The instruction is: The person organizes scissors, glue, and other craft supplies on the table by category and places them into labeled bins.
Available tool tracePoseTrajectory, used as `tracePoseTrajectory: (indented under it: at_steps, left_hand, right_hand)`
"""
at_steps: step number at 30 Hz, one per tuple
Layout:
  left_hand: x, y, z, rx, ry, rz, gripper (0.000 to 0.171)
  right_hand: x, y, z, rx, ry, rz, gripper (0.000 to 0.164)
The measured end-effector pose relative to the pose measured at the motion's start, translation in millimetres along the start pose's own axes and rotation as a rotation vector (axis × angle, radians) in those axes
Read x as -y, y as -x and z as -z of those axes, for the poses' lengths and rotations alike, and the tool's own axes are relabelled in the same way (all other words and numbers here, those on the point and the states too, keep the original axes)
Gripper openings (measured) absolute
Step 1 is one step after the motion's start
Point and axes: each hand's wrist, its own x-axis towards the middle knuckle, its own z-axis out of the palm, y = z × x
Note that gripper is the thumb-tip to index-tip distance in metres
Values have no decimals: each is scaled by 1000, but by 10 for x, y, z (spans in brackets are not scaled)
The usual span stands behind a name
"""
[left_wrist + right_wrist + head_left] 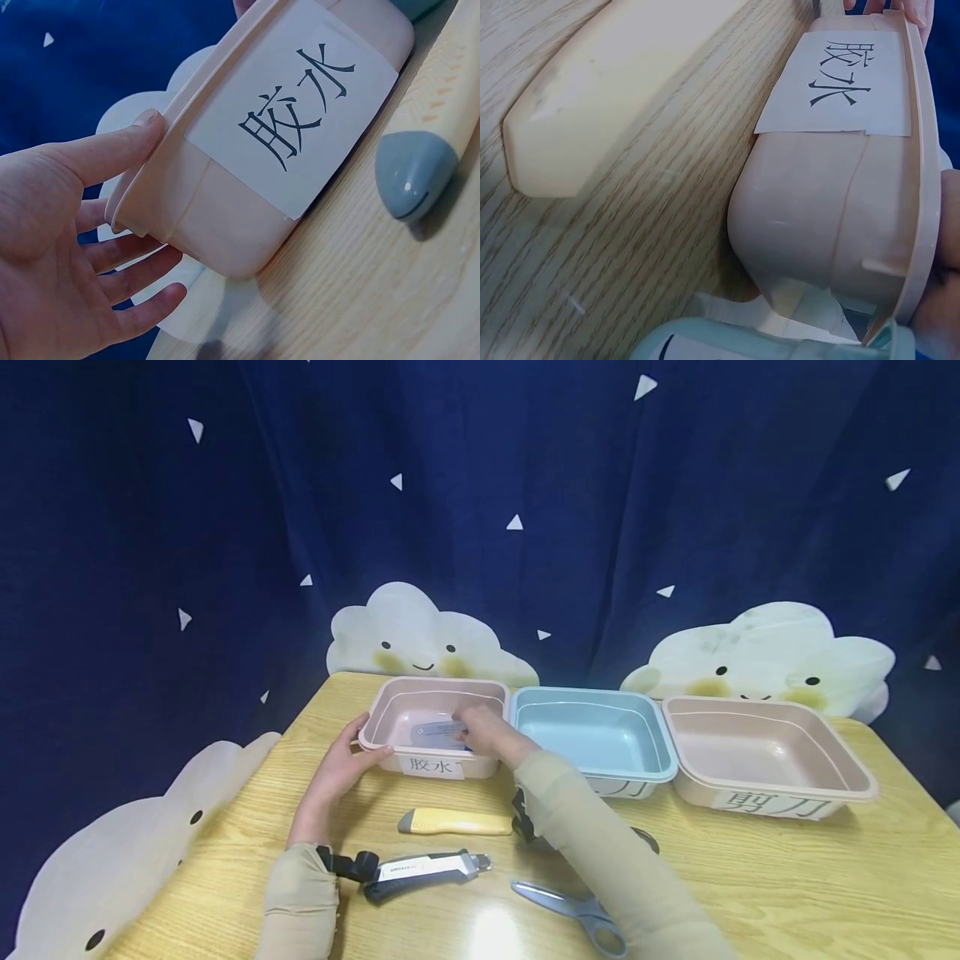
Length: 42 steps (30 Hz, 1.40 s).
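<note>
My left hand (339, 770) holds the near left corner of a pink bin (397, 689), with the thumb on its rim and the other fingers around the side. A white label (300, 97) with black characters is stuck on the bin's front. Inside the bin, my right hand (491, 732) has its thumb and fingers around the blue-capped end of a clear glue bottle (433, 734), which lies along the floor. The hand partly hides that end. In the right wrist view the bin wall (810, 202) covers the bottle and most of the hand.
A blue bin (585, 735) and another pink bin (765, 747) stand to the right in a row. Nearer lie a yellow utility knife (457, 822), a black-and-white utility knife (423, 872) and blue-grey scissors (562, 903). A dark handle loop (647, 839) shows past my right sleeve.
</note>
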Motion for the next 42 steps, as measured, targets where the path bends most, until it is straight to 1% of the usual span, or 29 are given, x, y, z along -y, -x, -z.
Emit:
tracePoseTrajectory:
  at_steps: [5,9,12,17,19,24,26,31,35,42]
  left_hand:
    - [-10,4,0,-1,-8,-2,81]
    - [-14,7,-1,5,-11,8,80]
    - [-18,7,1,7,-10,14,80]
    - [-9,-2,-1,3,-7,16,81]
    - [-1,-8,-1,3,-13,16,81]
    - [4,-15,-1,3,-20,19,81]
    - [2,-14,-4,3,-19,19,81]
    - [2,-15,-10,5,-14,13,80]
    - [7,-26,-15,2,-13,10,81]
    - [6,-27,-12,-4,-21,30,82]
  right_hand:
    - [5,6,3,4,-6,-13,35]
    - [14,11,9,12,-21,-47,39]
    - [21,11,8,-5,-22,-55,41]
    - [25,39,13,-66,-68,-34,33]
    - [28,62,15,-100,-86,-3,30]
    - [50,156,26,-198,-108,131,28]
    - [67,204,35,-223,-114,176,27]
    - [135,357,65,-251,-122,214,26]
    - [166,518,74,-271,-135,248,24]
    - [168,776,50,-262,-133,330,21]
